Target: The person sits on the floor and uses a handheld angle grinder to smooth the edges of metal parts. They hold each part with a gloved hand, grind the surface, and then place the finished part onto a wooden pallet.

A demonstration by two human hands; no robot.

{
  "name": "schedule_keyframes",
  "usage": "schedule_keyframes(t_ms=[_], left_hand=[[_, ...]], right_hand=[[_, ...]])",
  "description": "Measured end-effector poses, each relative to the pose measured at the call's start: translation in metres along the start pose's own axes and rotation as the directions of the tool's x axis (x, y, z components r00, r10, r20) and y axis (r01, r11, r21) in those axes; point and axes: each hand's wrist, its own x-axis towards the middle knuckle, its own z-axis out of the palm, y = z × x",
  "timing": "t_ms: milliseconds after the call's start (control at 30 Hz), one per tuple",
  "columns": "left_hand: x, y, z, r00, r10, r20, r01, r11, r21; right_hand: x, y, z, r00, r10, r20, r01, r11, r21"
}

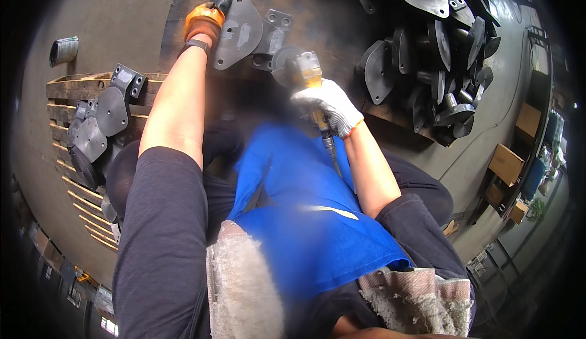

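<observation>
Concrete workshop floor, grey and dusty, fills the view around a dark work surface (201,9) at the top. Nearest the camera: a blue apron (305,217) over the lap, with dark sleeves on both upper arms.

Right hand (326,104), in a white knit glove, is clenched around the yellowish body of a handheld grinder (305,73); a hose or cable runs back from it toward the body. The grinder's round head points up and to the left, just beside the lower right edge of the metal bracket (244,30); whether it touches cannot be told, as this area is blurred.

Left hand (204,21), in an orange glove, is stretched further out and grips the left upper edge of the same metal bracket, a grey flat plate with a blocky drilled mount on its right side. The bracket thus lies between the two hands, on the dark surface, ahead of the right hand and just right of the left.

Further off: a wooden pallet (67,94) at left carrying several similar grey plates (101,125), and at upper right a large heap of dark plates (433,52). Cardboard boxes (506,162) stand at the far right.
</observation>
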Motion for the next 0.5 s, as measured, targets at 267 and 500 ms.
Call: schedule_keyframes(t_ms=[267, 500], left_hand=[[0.012, -0.014, 0.016, 0.997, 0.080, -0.003, -0.080, 0.996, 0.043], [0.001, -0.003, 0.001, 0.999, 0.047, -0.013, -0.047, 0.999, -0.020]], right_hand=[[-0.002, -0.016, 0.013, 0.996, -0.082, 0.014, 0.083, 0.995, -0.052], [-0.001, -0.004, 0.008, 0.988, -0.150, 0.023, 0.152, 0.980, -0.127]])
